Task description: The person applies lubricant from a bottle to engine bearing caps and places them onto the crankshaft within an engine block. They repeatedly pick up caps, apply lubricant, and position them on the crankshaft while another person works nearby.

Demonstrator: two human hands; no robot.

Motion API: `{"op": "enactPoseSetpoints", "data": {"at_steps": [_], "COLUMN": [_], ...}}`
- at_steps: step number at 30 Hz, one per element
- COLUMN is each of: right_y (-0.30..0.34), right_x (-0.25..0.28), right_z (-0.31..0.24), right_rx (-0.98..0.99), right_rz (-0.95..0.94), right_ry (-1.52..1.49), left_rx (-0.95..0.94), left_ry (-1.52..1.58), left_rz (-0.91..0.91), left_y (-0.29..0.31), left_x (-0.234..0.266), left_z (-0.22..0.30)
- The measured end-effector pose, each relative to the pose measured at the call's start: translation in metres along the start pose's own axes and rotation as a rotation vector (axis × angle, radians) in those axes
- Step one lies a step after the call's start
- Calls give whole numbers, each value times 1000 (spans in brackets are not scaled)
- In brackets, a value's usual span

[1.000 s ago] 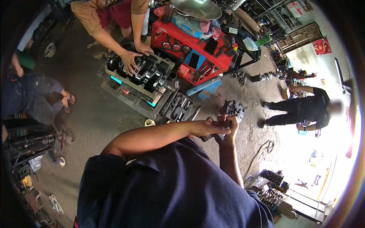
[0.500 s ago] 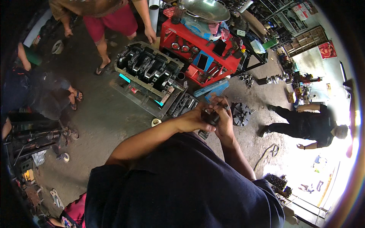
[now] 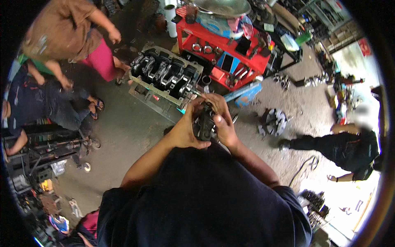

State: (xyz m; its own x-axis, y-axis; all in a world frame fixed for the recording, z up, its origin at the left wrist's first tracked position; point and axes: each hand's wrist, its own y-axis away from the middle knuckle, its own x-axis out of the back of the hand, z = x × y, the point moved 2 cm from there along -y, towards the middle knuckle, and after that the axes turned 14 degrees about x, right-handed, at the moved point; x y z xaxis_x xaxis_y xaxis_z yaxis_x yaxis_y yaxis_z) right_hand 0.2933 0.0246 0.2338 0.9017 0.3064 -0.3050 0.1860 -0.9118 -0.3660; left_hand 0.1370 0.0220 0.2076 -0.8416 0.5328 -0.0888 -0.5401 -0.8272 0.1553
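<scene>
A dark, oily metal engine part (image 3: 205,123) is held between my two hands, close in front of my chest. My left hand (image 3: 184,129) wraps its left side, with the thumb along the near end. From the right, my right hand (image 3: 223,121) curls over the far end, its thumb bent against the side. The fingers hide much of the part, so its exact kind is unclear. Just beyond my hands an engine block (image 3: 157,92) lies on the floor with its open side up, and a crankshaft (image 3: 165,77) shows inside it.
A red tool cart (image 3: 201,31) holding pistons, tools and phones stands behind the block. A blue metal case (image 3: 247,94) lies beside it. To the right are a round dark metal part (image 3: 273,122) and a walking person (image 3: 345,150). Two people (image 3: 61,33) are at the left.
Both hands have moved left and closer to my chest, turning the metal part more upright. The person in brown has bent over toward the left, and the person at right has shifted outward.
</scene>
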Motion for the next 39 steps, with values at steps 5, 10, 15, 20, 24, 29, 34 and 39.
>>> {"op": "enactPoseSetpoints", "data": {"at_steps": [5, 10, 15, 20, 24, 29, 34, 39], "right_y": [4, 16, 68, 155, 250, 350, 348, 292], "right_x": [10, 60, 56, -36, -131, -239, -267, -240], "right_z": [28, 81, 93, 101, 110, 123, 138, 148], "right_rx": [99, -564, -726, -986, -1355, -1673, -1475, -1347], "right_rz": [66, 509, 817, 861, 1030, 1234, 1422, 1490], "right_ry": [184, 506, 692, 875, 879, 523, 324, 353], "left_rx": [-10, -36, -50, -133, -312, -220, -44, -139], "left_ry": [-66, -503, -737, -762, -800, -779, -868, -922], "left_rz": [-31, 20, -87, -183, -187, -348, -515, -565], "left_y": [-21, -68, -136, -207, -237, -248, -248, -254], "left_x": [33, 129, 231, 277, 284, 286, 292, 289], "left_z": [-14, -54, -117, -173, -198, -226, -239, -239]}}
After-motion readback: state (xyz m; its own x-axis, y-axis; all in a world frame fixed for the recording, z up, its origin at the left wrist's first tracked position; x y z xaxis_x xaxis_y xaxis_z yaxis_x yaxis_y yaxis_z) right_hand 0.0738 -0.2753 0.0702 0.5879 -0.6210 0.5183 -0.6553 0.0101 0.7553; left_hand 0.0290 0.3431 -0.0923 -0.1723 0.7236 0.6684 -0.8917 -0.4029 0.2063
